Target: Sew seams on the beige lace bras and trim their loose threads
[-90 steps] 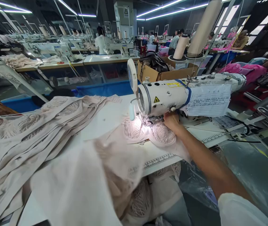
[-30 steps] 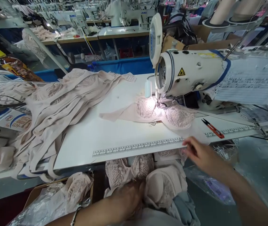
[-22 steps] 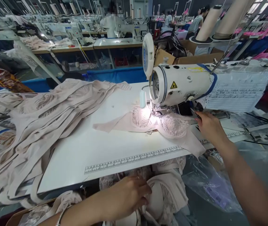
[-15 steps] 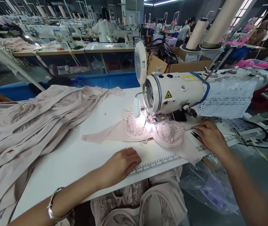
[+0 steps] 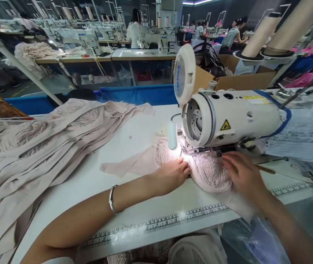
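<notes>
A pale pink lace bra (image 5: 210, 172) lies on the white sewing table under the lit needle area of the sewing machine (image 5: 228, 117). My left hand (image 5: 171, 175) is closed, its fingertips pinching the bra at the middle between the two cups. My right hand (image 5: 246, 176) rests against the outer edge of the right cup, beneath the machine arm. Its fingers are blurred and partly hidden, so their grip cannot be made out. A thin tool with a brown handle (image 5: 265, 169) lies just beyond the right hand.
A pile of pale pink garments (image 5: 71, 146) covers the table's left side. Along the front edge runs a ruler strip (image 5: 167, 222). More pieces (image 5: 197, 247) hang below the edge. Thread cones (image 5: 262, 35) and a cardboard box (image 5: 247, 80) stand behind the machine. Other people work farther back.
My left hand has moved from the bare tabletop up and right onto the bra. My right hand has moved inward to the right cup. The dark snips near it no longer show. The view has shifted.
</notes>
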The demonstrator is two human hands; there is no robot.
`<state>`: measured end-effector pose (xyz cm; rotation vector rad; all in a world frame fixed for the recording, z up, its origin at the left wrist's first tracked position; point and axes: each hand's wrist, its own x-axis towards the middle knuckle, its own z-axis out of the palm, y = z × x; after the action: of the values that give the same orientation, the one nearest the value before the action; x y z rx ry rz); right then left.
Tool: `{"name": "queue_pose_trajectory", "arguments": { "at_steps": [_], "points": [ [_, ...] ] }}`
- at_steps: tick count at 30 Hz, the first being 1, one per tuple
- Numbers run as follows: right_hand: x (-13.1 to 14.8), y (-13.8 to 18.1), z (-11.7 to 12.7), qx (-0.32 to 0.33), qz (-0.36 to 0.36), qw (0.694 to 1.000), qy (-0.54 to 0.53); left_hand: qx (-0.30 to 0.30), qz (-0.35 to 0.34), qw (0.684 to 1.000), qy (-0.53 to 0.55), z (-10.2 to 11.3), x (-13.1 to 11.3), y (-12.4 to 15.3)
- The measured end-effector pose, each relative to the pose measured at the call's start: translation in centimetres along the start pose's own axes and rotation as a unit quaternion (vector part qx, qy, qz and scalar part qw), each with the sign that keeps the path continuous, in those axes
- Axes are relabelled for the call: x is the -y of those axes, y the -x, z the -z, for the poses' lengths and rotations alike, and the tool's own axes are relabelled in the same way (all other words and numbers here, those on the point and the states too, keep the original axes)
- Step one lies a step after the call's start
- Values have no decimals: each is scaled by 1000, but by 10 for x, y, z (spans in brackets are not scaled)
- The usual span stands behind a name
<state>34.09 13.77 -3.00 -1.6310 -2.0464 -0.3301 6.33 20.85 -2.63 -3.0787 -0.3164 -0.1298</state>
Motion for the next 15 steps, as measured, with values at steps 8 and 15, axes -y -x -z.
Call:
{"name": "queue_pose_trajectory", "arguments": {
  "at_steps": [8, 15],
  "points": [
    [7, -45, -47, 123, 17, 992, 11, 9, 47, 998, -38, -17, -9, 8],
    [-3, -35, -45, 135, 45, 989, 47, -10, 70, 997, -38, -19, -8, 6]
  ]
}}
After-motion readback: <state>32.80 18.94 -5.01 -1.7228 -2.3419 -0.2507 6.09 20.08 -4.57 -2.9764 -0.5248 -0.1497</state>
